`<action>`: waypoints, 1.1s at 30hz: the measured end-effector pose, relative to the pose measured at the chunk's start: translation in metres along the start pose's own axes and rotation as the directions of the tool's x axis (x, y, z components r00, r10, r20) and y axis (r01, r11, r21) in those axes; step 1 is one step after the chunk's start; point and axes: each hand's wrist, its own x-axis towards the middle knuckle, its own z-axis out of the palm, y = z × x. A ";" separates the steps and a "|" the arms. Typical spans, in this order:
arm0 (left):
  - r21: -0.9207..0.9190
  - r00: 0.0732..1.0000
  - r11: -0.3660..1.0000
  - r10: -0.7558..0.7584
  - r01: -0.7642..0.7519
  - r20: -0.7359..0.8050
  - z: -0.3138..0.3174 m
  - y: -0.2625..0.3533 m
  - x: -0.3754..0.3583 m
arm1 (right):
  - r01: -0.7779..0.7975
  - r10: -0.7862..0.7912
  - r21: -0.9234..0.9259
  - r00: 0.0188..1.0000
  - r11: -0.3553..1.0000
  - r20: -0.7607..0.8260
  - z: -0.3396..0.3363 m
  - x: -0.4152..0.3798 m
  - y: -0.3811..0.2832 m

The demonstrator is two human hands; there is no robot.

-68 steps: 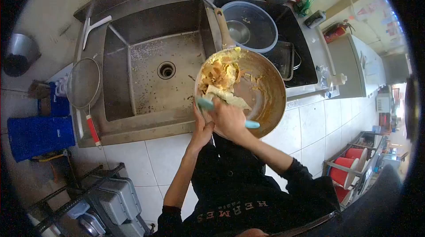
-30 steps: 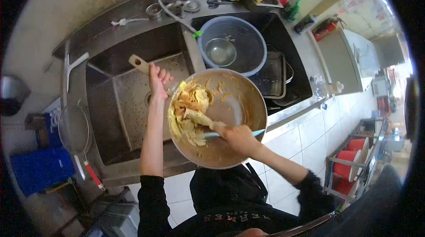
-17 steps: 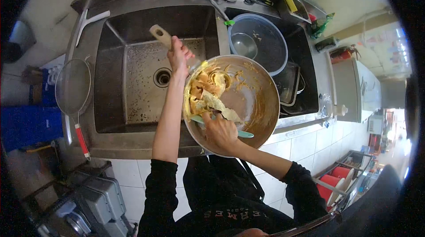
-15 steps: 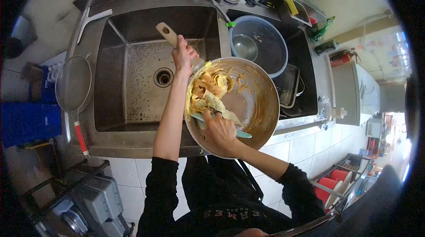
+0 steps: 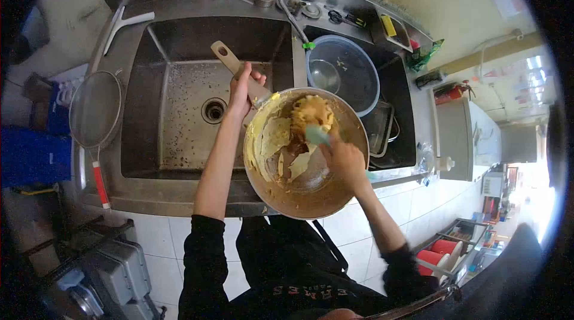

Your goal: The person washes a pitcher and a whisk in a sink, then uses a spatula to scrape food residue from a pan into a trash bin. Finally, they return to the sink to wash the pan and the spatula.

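Note:
My left hand point(image 5: 244, 91) is closed around the beige handle of a wide, deep pan point(image 5: 323, 199), tilted at the sink's front edge. A pale green spatula point(image 5: 317, 135) is gripped in my right hand point(image 5: 347, 163), blurred by motion inside the pan. Against the spatula's blade sits a thick yellow-brown clump of paste point(image 5: 311, 112). Smears of the same yellow paste and paler, flaky crust cling to the pan's left wall and bottom.
Behind the pan is a steel sink point(image 5: 185, 134) with a drain. A blue-rimmed basin point(image 5: 359, 69) sits in the right-hand sink near metal trays. On the left lies a strainer point(image 5: 95, 110) with a red handle. Scissors point(image 5: 336, 17) rest on the back ledge.
My right hand and the spatula have moved right and up across the pan, carrying the clump off the left wall. The left hand keeps its hold; the pan sits slightly lower and further left.

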 end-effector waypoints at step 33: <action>-0.082 0.992 0.991 -0.100 0.106 0.075 -0.003 -0.023 -0.012 | -0.397 0.389 -0.458 0.914 0.796 -0.115 0.068 0.097 -0.072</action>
